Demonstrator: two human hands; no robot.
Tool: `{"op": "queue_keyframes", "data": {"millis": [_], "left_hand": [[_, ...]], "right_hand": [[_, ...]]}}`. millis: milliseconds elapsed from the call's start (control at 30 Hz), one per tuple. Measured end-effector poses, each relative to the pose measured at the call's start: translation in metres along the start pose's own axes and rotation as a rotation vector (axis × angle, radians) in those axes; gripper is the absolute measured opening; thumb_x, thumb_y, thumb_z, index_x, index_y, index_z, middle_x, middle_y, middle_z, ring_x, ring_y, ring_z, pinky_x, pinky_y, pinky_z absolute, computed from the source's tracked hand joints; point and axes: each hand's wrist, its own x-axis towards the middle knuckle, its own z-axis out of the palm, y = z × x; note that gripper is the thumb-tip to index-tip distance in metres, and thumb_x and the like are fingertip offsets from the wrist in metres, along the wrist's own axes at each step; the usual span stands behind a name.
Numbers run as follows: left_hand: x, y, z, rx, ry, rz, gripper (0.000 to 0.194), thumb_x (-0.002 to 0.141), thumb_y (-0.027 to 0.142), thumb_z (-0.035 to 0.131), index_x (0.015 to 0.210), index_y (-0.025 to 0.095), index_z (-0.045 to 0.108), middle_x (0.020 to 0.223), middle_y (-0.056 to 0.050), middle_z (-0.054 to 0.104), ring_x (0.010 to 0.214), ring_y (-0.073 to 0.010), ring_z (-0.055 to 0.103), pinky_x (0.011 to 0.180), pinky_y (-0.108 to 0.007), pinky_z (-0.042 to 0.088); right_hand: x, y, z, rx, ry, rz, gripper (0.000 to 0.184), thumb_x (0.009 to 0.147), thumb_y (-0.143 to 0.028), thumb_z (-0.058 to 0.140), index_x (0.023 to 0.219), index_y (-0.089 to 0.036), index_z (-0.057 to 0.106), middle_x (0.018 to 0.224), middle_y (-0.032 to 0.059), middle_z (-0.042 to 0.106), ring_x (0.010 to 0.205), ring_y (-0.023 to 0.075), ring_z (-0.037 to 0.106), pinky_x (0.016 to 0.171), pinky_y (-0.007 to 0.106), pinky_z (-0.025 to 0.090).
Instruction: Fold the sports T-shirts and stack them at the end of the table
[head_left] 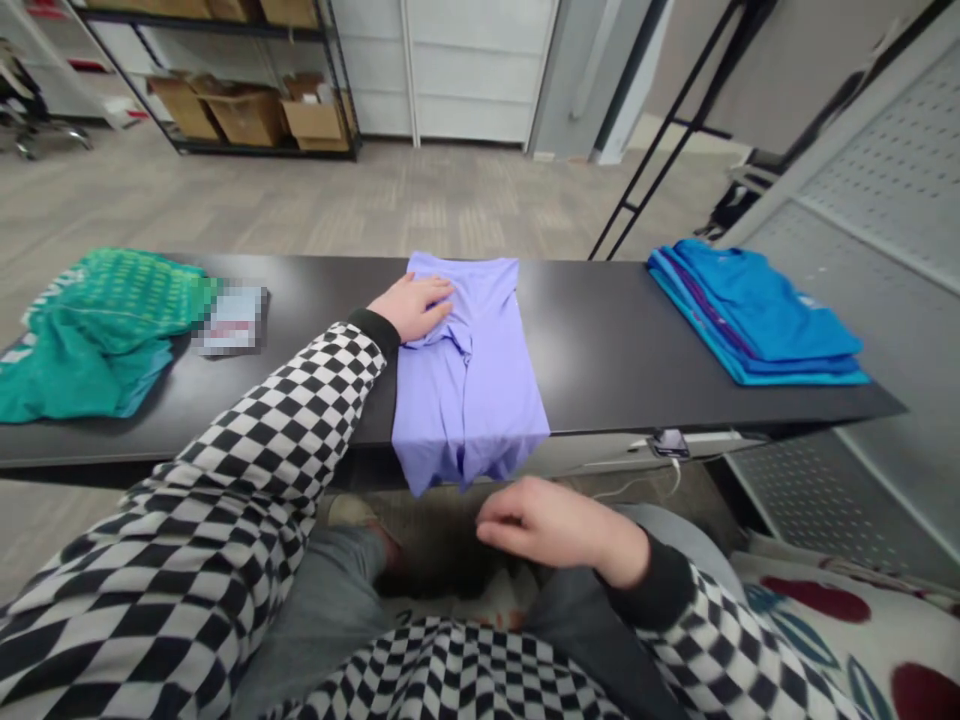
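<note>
A pair of lavender shorts (499, 350) lies face up on the dark table, with its waistband toward the far edge and its leg hems hanging over the near edge. My left hand (416, 305) rests flat on the upper left of the shorts, fingers stretched out over the cloth. Some creases run down the middle beside it. Above my lap, just below the hanging hems, my right hand (551, 530) is loosely curled and apart from the cloth. Nothing shows in its fingers.
The dark table (600, 340) carries a folded stack of blue and purple shirts (757, 310) at right. Toward the left lie a crumpled green shirt (97, 330) and a blurred small packet (234, 320). A phone (669, 443) with a white cable sits at the near edge.
</note>
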Motion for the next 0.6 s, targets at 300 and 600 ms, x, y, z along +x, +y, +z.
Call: {"op": "queue_keyframes", "data": {"millis": [300,600], "left_hand": [[-0.109,0.114,-0.005,-0.081,-0.039,0.231,0.066,0.115,0.053,0.042,0.174,0.028,0.053,0.181,-0.006,0.049,0.17,-0.0267,0.043,0.144,-0.047,0.025],[-0.134,0.117,0.013,0.054,-0.181,0.197,0.084,0.113,0.072,0.042,0.184,0.029,0.032,0.191,-0.009,0.023,0.178,-0.0313,0.021,0.145,-0.056,0.014]], "right_hand": [[-0.006,0.081,-0.017,0.08,0.272,0.281,0.059,0.105,-0.072,0.059,0.078,-0.022,0.074,0.076,0.0055,0.074,0.071,0.0221,0.063,0.072,0.035,0.047],[0.007,0.096,0.005,0.035,0.376,0.287,0.055,0.095,-0.071,0.062,0.065,-0.025,0.062,0.064,0.003,0.062,0.065,0.0211,0.052,0.065,0.035,0.039]]}}
